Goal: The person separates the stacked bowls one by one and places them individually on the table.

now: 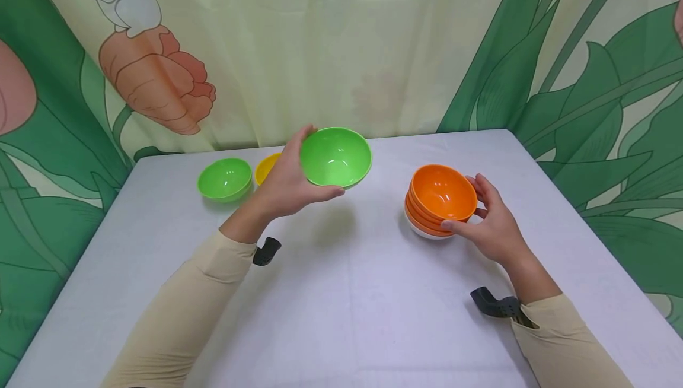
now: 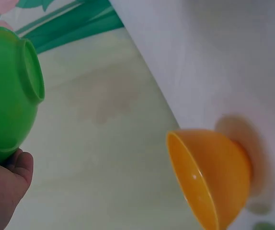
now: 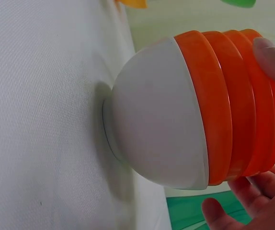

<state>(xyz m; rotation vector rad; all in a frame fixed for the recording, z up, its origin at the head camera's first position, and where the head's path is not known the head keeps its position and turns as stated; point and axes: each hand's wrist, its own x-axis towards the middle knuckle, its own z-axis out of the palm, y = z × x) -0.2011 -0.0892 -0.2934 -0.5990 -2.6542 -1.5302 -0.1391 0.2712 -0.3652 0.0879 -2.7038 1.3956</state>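
In the head view, a stack of orange bowls (image 1: 444,192) sits toward the right of the white-covered tabletop (image 1: 347,311). The right hand (image 1: 491,228) grips its right side, thumb at the near rim and fingers round the far side, a hold that probably steadies the nested rims together. Left of the stack, above the tabletop, the left hand (image 1: 288,183) holds a glossy green bowl (image 1: 336,156), mouth tipped toward the camera; its grip is spread wide, thumb and fingers on the bowl's outside, likely because the bowl is broad. Farther left of the stack stand a yellow bowl (image 1: 265,168), partly hidden by the left hand, and, beyond it, a second green bowl (image 1: 226,179).

In the left wrist view, the held bowl's foot ring hangs free, with fingertips against its wall. The yellow bowl rests upright on the tabletop.

In the right wrist view, a white bowl (image 3: 156,115) lies beneath the orange stack, which nests in it, presumably because the shapes match. Whether its foot fully touches the tabletop I cannot tell.
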